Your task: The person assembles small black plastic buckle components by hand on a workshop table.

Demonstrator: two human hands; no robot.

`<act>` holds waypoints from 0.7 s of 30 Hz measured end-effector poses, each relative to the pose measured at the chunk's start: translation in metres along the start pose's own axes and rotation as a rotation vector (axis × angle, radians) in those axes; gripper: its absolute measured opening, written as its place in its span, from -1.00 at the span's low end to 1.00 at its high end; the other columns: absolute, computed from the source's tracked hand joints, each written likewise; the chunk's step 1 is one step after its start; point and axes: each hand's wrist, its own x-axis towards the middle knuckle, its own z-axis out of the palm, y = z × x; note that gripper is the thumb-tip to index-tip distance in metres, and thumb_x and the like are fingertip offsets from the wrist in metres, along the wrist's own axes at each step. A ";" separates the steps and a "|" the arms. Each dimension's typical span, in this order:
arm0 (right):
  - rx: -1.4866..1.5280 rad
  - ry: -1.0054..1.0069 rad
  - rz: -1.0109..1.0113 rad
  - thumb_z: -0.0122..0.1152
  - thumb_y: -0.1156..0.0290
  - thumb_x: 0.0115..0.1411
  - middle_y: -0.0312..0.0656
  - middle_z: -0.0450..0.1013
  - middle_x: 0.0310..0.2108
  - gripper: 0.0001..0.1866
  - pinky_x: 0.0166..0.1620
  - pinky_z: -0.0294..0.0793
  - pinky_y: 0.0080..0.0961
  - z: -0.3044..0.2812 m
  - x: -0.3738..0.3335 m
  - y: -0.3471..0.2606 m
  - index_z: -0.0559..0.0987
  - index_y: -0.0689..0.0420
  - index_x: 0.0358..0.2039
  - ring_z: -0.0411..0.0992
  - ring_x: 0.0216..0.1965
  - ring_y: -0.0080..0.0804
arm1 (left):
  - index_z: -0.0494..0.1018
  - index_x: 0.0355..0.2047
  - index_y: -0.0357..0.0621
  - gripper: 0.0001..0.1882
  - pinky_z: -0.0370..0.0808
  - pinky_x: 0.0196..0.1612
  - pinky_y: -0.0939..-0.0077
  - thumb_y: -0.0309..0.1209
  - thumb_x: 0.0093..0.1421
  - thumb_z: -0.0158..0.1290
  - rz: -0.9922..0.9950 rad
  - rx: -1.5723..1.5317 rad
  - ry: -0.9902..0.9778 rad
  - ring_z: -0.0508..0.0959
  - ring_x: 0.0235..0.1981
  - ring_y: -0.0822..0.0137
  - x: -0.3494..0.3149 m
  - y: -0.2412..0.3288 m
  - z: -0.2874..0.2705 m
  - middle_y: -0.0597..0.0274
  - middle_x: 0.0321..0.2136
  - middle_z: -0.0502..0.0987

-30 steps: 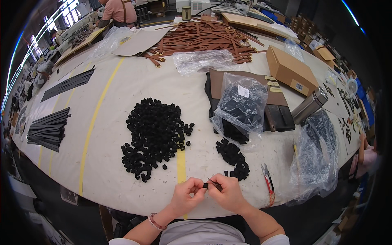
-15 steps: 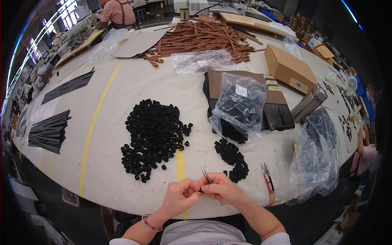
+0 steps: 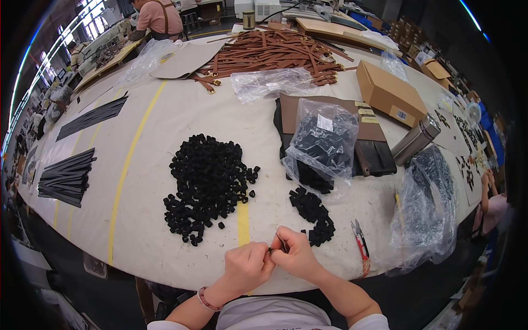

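My two hands meet over the table's front edge, closed and almost touching. Between the fingertips shows a small black piece (image 3: 270,250), pinched by my left hand (image 3: 246,265); its shape is mostly hidden. My right hand (image 3: 298,256) is closed around dark metal tweezers (image 3: 282,243), whose other end is covered by the fingers. Ahead and to the left lies a big heap of small black loops (image 3: 206,176). A smaller pile of flat black pieces (image 3: 312,214) lies just beyond my right hand. Red-handled thread snips (image 3: 361,241) rest to the right.
Black strips (image 3: 66,176) lie at the left. Brown buckled straps (image 3: 275,52) are heaped at the back. Behind the small pile sits a clear bag (image 3: 322,135) on leather pieces. A cardboard box (image 3: 390,93), steel flask (image 3: 416,138) and plastic bag (image 3: 426,209) stand at the right.
My left hand has turned over, its back now facing up. My right hand has risen slightly and tilted, and the tweezers' tips no longer stick out beyond the fingers.
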 end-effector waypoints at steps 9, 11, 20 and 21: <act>-0.210 0.125 -0.053 -0.02 0.61 -0.19 -0.37 0.21 -0.73 -0.91 -0.65 0.06 -0.73 0.003 -0.001 0.000 0.29 0.23 -0.61 0.08 -0.69 -0.75 | 0.33 -0.50 -0.26 -0.87 0.31 -0.69 0.64 -0.65 -0.13 -0.02 -0.253 -0.404 -0.006 0.38 -0.75 0.49 0.000 0.000 0.013 0.24 -0.67 0.41; -0.232 0.131 -0.053 -0.01 0.61 -0.16 -0.36 0.22 -0.72 -0.91 -0.63 0.07 -0.74 0.001 -0.002 -0.004 0.30 0.23 -0.57 0.08 -0.68 -0.75 | 0.35 -0.47 -0.29 -0.87 0.30 -0.69 0.66 -0.66 -0.11 -0.03 -0.301 -0.443 -0.013 0.38 -0.75 0.53 0.002 0.000 0.012 0.26 -0.66 0.42; -0.203 -0.176 0.125 -0.11 0.43 0.12 -0.34 0.29 -0.65 -0.84 -0.53 0.18 -0.74 -0.017 -0.014 -0.015 0.31 0.24 -0.31 0.22 -0.57 -0.71 | 0.35 -0.45 -0.34 -0.86 0.18 -0.80 0.71 -0.62 -0.04 -0.19 -1.072 -1.576 -0.116 0.19 -0.86 0.55 0.007 -0.020 -0.006 0.16 -0.73 0.37; -0.163 -0.206 0.146 -0.11 0.44 0.12 -0.34 0.30 -0.64 -0.84 -0.53 0.19 -0.74 -0.017 -0.015 -0.011 0.32 0.24 -0.31 0.24 -0.57 -0.71 | 0.35 -0.45 -0.34 -0.86 0.18 -0.80 0.71 -0.62 -0.04 -0.19 -1.072 -1.576 -0.113 0.19 -0.86 0.55 0.006 -0.020 -0.005 0.16 -0.73 0.37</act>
